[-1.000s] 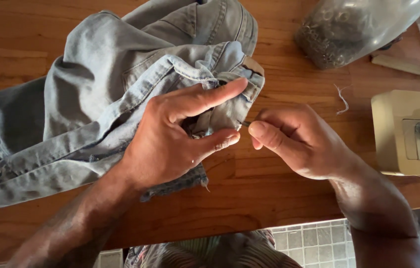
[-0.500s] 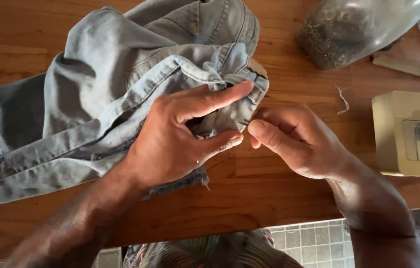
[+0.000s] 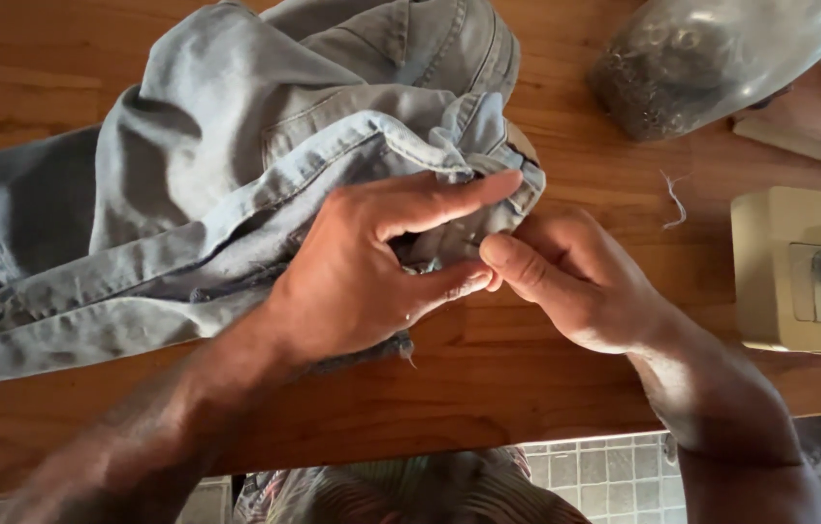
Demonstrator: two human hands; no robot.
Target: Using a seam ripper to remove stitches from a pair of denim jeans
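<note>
- The pale blue, faded denim garment lay bunched on the brown wooden table; it looked soft, limp and fairly heavy, best gripped at its thick stitched seam.
- The left hand pressed flat on the folds, forefinger extended, thumb pinching cloth.
- The right hand was curled, fingertips pinched at the edge.
- A cream sewing machine stood nearby.

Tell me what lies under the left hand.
Under the left hand lies bunched light-blue denim, spread on the wooden table. The right hand meets it at the fabric's edge. Whatever the fingertips pinch there is covered, so it cannot be made out.
</note>
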